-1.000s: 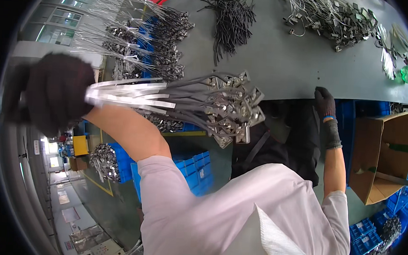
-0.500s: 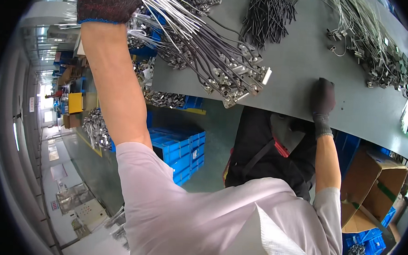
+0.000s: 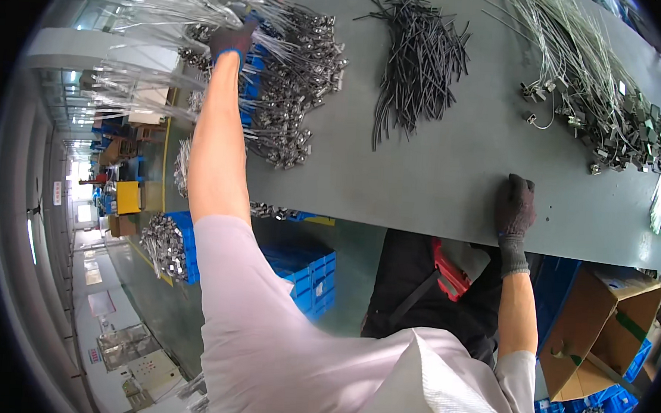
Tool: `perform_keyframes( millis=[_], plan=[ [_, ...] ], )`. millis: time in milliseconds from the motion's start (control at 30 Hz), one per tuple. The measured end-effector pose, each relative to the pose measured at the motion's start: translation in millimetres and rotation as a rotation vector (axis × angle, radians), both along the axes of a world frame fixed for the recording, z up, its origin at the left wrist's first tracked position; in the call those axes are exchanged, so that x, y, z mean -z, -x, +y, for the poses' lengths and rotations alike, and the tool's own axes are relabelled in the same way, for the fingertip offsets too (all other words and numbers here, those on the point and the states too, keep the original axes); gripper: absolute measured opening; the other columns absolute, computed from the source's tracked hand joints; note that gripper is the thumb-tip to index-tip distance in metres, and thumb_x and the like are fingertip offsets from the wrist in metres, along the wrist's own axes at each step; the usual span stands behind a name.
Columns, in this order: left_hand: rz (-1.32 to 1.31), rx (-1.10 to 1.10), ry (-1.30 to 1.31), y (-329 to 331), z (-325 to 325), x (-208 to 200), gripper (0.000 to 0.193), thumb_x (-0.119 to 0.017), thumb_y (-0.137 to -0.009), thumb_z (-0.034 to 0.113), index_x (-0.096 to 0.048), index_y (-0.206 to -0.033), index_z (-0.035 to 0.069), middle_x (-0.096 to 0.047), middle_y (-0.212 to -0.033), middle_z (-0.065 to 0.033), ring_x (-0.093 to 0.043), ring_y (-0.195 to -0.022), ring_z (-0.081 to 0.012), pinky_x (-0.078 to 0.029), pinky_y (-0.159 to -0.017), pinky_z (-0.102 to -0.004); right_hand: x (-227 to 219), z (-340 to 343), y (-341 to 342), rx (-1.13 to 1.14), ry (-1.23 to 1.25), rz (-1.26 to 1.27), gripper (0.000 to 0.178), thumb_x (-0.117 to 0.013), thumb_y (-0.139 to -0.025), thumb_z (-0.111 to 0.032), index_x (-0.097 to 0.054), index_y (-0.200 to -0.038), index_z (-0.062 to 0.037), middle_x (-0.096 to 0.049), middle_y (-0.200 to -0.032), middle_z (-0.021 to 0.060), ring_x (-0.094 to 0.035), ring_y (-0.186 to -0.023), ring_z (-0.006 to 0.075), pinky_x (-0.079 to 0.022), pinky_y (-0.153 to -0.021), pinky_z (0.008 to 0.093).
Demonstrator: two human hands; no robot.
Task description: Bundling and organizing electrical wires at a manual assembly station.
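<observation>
My left hand (image 3: 233, 43), in a dark knit glove with a blue cuff, reaches to the far left among a heap of wires. Pale wire ends (image 3: 184, 12) lie around it and partly cover its fingers, so its grip is hard to make out. Beside it the metal connector ends (image 3: 308, 63) of these wires lie clustered on the grey table (image 3: 436, 189). My right hand (image 3: 516, 209), gloved too, rests on the table near its front edge, fingers curled in with nothing visible in them. Farther off lies a pile of short black tubes (image 3: 424, 69).
Another heap of pale wires with metal connectors (image 3: 626, 125) lies at the right of the table. Below the table's edge stand blue crates (image 3: 315, 277) on the left and an open cardboard box (image 3: 601, 318) on the right. A blue bin of metal parts (image 3: 168, 246) is farther left.
My left hand has carried a bundle of black-sleeved wires away to the far left, onto the heap. The view has shifted, showing more of the table. My right hand stays curled on the table.
</observation>
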State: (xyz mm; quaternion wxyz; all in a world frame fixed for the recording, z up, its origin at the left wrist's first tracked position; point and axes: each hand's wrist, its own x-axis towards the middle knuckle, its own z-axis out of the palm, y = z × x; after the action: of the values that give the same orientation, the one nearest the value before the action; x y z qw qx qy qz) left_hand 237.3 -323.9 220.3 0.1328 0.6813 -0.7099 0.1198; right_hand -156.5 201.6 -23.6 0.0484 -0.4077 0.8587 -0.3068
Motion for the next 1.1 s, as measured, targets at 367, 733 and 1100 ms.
perform_keyframes(
  millis=[367,733,1100],
  plan=[
    [0.388,0.132,0.016,91,182,113,0.049,-0.064,-0.091,0.045,-0.067,-0.113,0.001,-0.070,-0.104,-0.0227,-0.067,-0.101,-0.0437,-0.052,-0.089,-0.0515,16,4,10,0.038,0.073,-0.010,0.018,-0.067,-0.090,-0.016,-0.068,-0.107,-0.0137,-0.067,-0.102,0.0116,-0.068,-0.090,0.0343,-0.055,-0.074,0.0424],
    [0.292,-0.046,-0.449,131,312,258,0.040,-0.059,-0.089,0.040,-0.064,-0.105,0.004,-0.066,-0.111,-0.0224,-0.066,-0.101,-0.0437,-0.053,-0.089,-0.0527,-3,-55,61,0.070,0.034,-0.269,0.045,-0.065,-0.092,-0.033,-0.059,-0.131,-0.0105,-0.072,-0.094,0.0152,-0.069,-0.093,0.0372,-0.055,-0.078,0.0485],
    [0.365,0.185,-0.588,99,267,285,0.043,-0.056,-0.091,0.039,-0.066,-0.104,-0.001,-0.068,-0.103,-0.0307,-0.066,-0.102,-0.0459,-0.053,-0.089,-0.0519,-2,-44,79,0.065,0.509,-1.328,0.041,-0.068,-0.092,-0.042,-0.058,-0.107,-0.0055,-0.065,-0.082,0.0101,-0.063,-0.064,0.0160,-0.047,-0.050,0.0253]
  ],
)
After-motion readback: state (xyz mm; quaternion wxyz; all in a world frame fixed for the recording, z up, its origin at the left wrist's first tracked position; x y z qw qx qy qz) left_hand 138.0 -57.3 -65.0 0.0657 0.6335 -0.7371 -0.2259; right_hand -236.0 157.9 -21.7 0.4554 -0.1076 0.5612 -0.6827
